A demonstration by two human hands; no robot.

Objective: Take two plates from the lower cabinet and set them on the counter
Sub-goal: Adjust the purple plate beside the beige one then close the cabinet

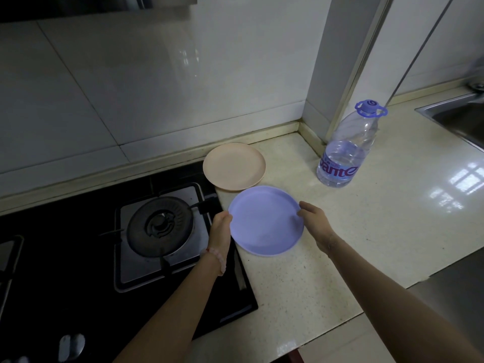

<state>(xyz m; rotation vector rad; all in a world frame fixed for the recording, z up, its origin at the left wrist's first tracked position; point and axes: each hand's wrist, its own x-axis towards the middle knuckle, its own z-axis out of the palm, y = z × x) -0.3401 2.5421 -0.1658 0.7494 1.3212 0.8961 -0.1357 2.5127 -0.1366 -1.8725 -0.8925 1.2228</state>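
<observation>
A purple plate (265, 221) lies on the pale stone counter (379, 218), just right of the stove. My left hand (221, 231) grips its left rim and my right hand (313, 221) grips its right rim. A peach plate (234, 166) rests flat behind it, near the wall, its left edge slightly over the stove's corner. The two plates nearly touch. The lower cabinet is out of sight.
A black gas stove (78, 258) with a round burner (159, 226) fills the left. A large clear water bottle (343, 150) with a blue cap stands at the back right of the plates. A steel sink (461, 119) is at the far right.
</observation>
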